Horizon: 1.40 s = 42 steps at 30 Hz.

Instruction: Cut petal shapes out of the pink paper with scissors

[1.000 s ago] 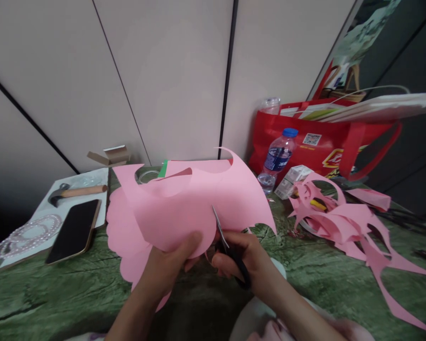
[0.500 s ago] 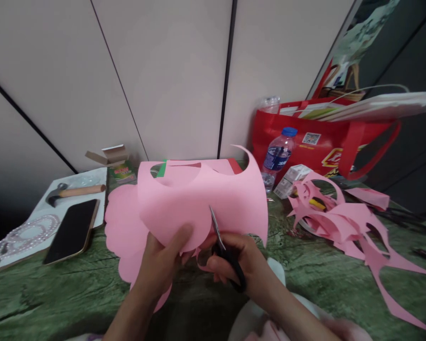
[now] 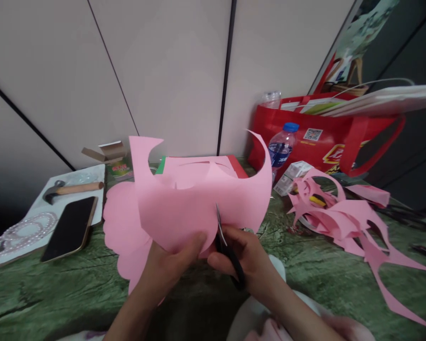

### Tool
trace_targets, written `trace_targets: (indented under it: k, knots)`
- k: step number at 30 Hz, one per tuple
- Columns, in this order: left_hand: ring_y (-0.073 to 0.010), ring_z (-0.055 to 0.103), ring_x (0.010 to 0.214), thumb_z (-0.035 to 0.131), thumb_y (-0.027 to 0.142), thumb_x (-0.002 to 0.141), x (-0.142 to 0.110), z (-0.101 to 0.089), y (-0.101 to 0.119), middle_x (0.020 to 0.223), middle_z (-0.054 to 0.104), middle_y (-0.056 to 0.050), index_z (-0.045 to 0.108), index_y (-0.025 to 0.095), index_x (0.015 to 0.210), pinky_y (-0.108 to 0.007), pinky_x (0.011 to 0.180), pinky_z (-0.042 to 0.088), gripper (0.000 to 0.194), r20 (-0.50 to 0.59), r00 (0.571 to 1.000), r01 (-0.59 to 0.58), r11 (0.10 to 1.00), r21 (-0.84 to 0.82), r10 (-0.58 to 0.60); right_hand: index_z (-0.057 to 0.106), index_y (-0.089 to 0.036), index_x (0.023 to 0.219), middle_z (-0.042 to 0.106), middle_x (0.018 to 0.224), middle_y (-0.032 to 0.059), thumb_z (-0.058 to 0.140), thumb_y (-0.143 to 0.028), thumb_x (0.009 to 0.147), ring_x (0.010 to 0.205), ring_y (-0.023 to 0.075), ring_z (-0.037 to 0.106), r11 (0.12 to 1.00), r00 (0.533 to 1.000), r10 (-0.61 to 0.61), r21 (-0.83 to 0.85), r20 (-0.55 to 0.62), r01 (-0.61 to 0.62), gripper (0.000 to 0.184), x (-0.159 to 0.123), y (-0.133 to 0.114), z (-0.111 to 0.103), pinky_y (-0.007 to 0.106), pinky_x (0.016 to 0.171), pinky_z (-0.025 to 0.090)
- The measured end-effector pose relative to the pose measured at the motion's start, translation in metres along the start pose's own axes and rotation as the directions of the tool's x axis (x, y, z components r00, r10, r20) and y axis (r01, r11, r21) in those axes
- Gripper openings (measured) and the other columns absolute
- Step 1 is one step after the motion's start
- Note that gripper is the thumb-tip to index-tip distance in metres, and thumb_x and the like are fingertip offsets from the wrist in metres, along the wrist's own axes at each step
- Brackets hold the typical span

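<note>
My left hand (image 3: pixel 177 265) grips the lower edge of a pink paper sheet (image 3: pixel 184 208), thumb on top and the other fingers hidden beneath. Rounded cut-outs leave curved horns at the sheet's upper left and right corners. Scissors (image 3: pixel 230 255) with black handles are in my right hand (image 3: pixel 243 255); their blades point up and away, lying at the sheet near my left thumb. How far apart the blades are is hard to make out. Behind my left hand lies a scallop-edged pink paper piece (image 3: pixel 126 232) on the green table.
On the left are a hammer (image 3: pixel 78 189), a phone (image 3: pixel 71 229), a bead string (image 3: pixel 23 232) and a small opened box (image 3: pixel 119 166). To the right stand a water bottle (image 3: pixel 282 147), a red bag (image 3: pixel 305 123), a white box (image 3: pixel 293 177) and heaped pink paper scraps (image 3: pixel 344 222).
The sheet has tilted so its horned upper corners stand higher. My left thumb and the scissors have shifted slightly right along the paper.
</note>
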<state>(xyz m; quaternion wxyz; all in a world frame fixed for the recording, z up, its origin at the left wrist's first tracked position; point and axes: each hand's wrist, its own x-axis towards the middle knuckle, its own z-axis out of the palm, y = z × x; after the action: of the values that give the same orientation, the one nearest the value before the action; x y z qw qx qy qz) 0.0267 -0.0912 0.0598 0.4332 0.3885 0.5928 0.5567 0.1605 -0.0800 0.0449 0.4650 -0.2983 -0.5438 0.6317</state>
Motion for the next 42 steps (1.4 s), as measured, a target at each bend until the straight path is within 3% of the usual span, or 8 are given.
trace_targets:
  k: [3, 9, 17, 21, 35, 42]
  knots:
    - [-0.0265, 0.064, 0.082, 0.075, 0.037, 0.053, -0.0010, -0.0013, 0.0005, 0.076, 0.067, -0.006, 0.058, 0.015, 0.080, -0.038, 0.074, 0.050, 0.038, 0.038, 0.999, 0.019, 0.999, -0.044, -0.017, 0.059, -0.014, 0.066, 0.046, 0.056, -0.0038, 0.072, -0.036, 0.064, 0.052, 0.0096, 0.040, 1.000, 1.000, 0.007, 0.000, -0.006, -0.007, 0.025, 0.0000, -0.0026, 0.0001, 0.022, 0.049, 0.034]
    - [-0.0263, 0.064, 0.083, 0.074, 0.036, 0.055, -0.0005, -0.0040, -0.0002, 0.085, 0.067, -0.008, 0.058, 0.015, 0.103, -0.038, 0.075, 0.051, 0.055, 0.037, 0.999, 0.010, 0.999, -0.031, -0.009, 0.056, -0.015, 0.066, 0.045, 0.056, -0.0046, 0.073, -0.036, 0.064, 0.050, 0.0088, 0.037, 1.000, 1.000, 0.010, -0.013, -0.010, -0.011, 0.027, -0.0005, -0.0012, -0.0003, 0.021, 0.045, 0.032]
    - [-0.0278, 0.064, 0.083, 0.074, 0.038, 0.055, -0.0007, -0.0036, -0.0011, 0.077, 0.067, -0.007, 0.056, 0.014, 0.107, -0.039, 0.073, 0.052, 0.059, 0.018, 1.000, 0.018, 1.000, -0.022, -0.018, 0.052, -0.016, 0.063, 0.041, 0.055, -0.0052, 0.073, -0.038, 0.063, 0.049, 0.0082, 0.034, 1.000, 1.000, 0.013, 0.002, 0.003, -0.013, 0.030, -0.0001, 0.0006, -0.0003, 0.021, 0.044, 0.028]
    - [-0.0278, 0.064, 0.082, 0.074, 0.036, 0.055, -0.0005, -0.0039, -0.0014, 0.083, 0.067, -0.008, 0.053, 0.014, 0.110, -0.040, 0.073, 0.052, 0.063, 0.013, 1.000, 0.015, 0.999, -0.028, -0.015, 0.053, -0.016, 0.065, 0.041, 0.055, -0.0052, 0.072, -0.039, 0.064, 0.050, 0.0086, 0.033, 1.000, 1.000, 0.003, -0.029, 0.005, -0.003, 0.030, -0.0005, 0.0003, -0.0006, 0.021, 0.044, 0.027]
    - [-0.0258, 0.063, 0.081, 0.074, 0.038, 0.054, -0.0014, -0.0045, 0.0009, 0.078, 0.066, -0.006, 0.058, 0.016, 0.099, -0.035, 0.068, 0.051, 0.052, 0.010, 1.000, 0.013, 1.000, -0.010, -0.013, 0.058, -0.016, 0.070, 0.043, 0.056, -0.0047, 0.071, -0.037, 0.066, 0.050, 0.0088, 0.033, 0.999, 1.000, 0.013, -0.030, 0.020, -0.012, 0.025, -0.0002, 0.0017, -0.0030, 0.022, 0.045, 0.029]
    - [-0.0238, 0.063, 0.080, 0.075, 0.035, 0.055, 0.0017, -0.0064, 0.0001, 0.076, 0.066, -0.003, 0.059, 0.016, 0.096, -0.032, 0.068, 0.051, 0.048, 0.023, 1.000, -0.019, 0.998, -0.060, 0.020, 0.060, -0.017, 0.070, 0.045, 0.053, -0.0054, 0.074, -0.037, 0.062, 0.046, 0.0082, 0.036, 0.995, 0.997, 0.079, -0.055, 0.000, -0.079, 0.026, -0.0008, 0.0067, -0.0053, 0.021, 0.043, 0.027]
